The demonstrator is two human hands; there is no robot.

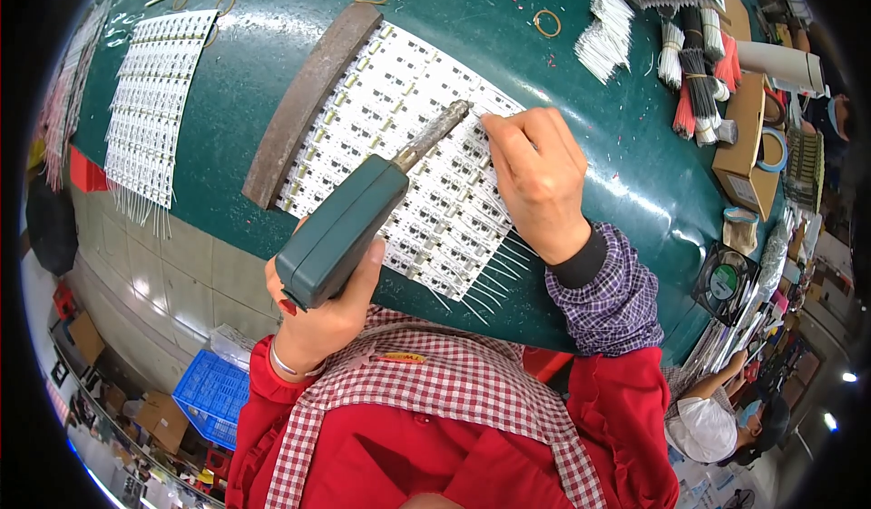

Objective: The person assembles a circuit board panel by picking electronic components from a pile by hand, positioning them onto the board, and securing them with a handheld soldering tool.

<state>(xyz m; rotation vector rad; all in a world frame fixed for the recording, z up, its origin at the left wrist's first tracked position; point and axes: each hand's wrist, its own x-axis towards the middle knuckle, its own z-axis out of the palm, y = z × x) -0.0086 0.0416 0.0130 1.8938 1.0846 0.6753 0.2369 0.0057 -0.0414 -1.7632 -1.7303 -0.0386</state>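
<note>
My left hand point(319, 320) is wrapped round the dark green body of a soldering gun point(340, 228). Its metal tip points up and to the right, over the upper right part of a white circuit board panel point(399, 73). Just right of the tip, my right hand point(542, 178) has thumb and forefinger pinched on what looks like a thin white wire, mostly hidden by the fingers. Rows of small dark components cover the panel. Several thin white wires point(490, 284) stick out past its lower right edge. A long brown bar point(308, 110) lies along the panel's left edge.
Another wired panel point(161, 101) lies at the table's left. White wires point(606, 35) lie loose at the upper right, near tied bundles of black wires point(699, 92). A cardboard box point(748, 160) and a black spool point(724, 282) stand at right. A blue crate point(213, 396) sits below left.
</note>
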